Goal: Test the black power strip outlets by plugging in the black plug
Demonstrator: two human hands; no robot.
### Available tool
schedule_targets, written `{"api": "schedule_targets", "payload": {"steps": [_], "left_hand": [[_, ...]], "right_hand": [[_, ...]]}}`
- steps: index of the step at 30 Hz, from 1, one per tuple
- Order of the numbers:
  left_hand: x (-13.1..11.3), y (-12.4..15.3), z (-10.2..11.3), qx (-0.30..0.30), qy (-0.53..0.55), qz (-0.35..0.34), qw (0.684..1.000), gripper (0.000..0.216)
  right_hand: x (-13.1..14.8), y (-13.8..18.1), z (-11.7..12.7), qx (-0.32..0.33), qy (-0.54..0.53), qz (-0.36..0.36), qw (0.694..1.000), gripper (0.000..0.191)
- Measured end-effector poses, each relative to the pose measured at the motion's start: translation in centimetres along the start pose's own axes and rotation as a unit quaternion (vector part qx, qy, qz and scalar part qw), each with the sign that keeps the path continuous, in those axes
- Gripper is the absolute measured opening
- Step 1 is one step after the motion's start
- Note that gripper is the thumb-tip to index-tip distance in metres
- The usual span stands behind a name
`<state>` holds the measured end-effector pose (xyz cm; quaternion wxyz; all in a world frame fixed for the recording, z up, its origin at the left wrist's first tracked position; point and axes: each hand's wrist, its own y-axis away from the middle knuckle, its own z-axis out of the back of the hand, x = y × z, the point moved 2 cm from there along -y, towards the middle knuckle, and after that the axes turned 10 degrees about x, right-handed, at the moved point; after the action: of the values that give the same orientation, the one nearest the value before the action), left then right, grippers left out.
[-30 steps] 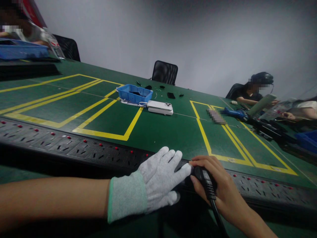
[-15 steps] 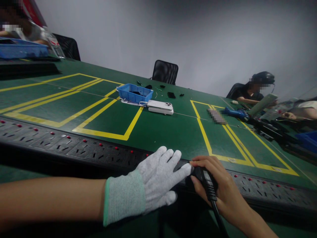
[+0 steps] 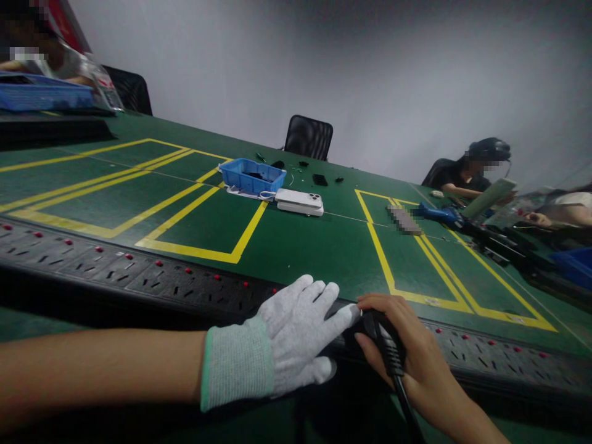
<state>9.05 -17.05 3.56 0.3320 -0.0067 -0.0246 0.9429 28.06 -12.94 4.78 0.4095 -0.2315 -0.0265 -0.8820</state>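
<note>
A long black power strip point(image 3: 143, 274) with many sockets and small red switches crosses the view in front of me. My left hand point(image 3: 303, 339) wears a pale grey glove with a green cuff. It lies across the strip, fingers stretched and apart, its index fingertip reaching the plug side. Bare, my right hand point(image 3: 411, 351) is closed around a black power plug point(image 3: 386, 342) with a ribbed strain relief. From this plug a black cord point(image 3: 407, 407) runs down toward me. Fingers and plug body hide the prongs, so I cannot tell how far they sit in a socket.
Yellow tape rectangles mark the green table point(image 3: 324, 253). A blue basket point(image 3: 252, 176) stands beyond, beside a white phone-shaped item point(image 3: 300, 202). Small dark objects point(image 3: 319, 179) lie behind. A blue-handled device point(image 3: 437, 214) is at right. Other people sit at the far left and right.
My left hand and forearm have shifted very slightly to the right. The right hand keeps its grip on the plug, almost unmoved. The view has tilted a touch.
</note>
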Motion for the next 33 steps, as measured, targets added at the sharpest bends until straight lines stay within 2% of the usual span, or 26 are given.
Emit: {"api": "schedule_targets", "payload": {"steps": [15,22,33], "left_hand": [[-0.1,-0.1,-0.1,0.020,-0.007,0.007,1.000,0.062],[0.3,0.1,0.3,0.021,0.005,-0.016,1.000,0.063],[0.5,1.1,1.6,0.071,0.022,-0.008,0.997,0.069]], "right_hand": [[-0.2,0.0,-0.3,-0.008,0.022,0.027,0.999,0.026],[-0.1,-0.1,-0.2,-0.007,0.028,0.039,0.999,0.025],[0.0,-0.1,-0.2,0.004,0.028,0.032,0.999,0.023]]}}
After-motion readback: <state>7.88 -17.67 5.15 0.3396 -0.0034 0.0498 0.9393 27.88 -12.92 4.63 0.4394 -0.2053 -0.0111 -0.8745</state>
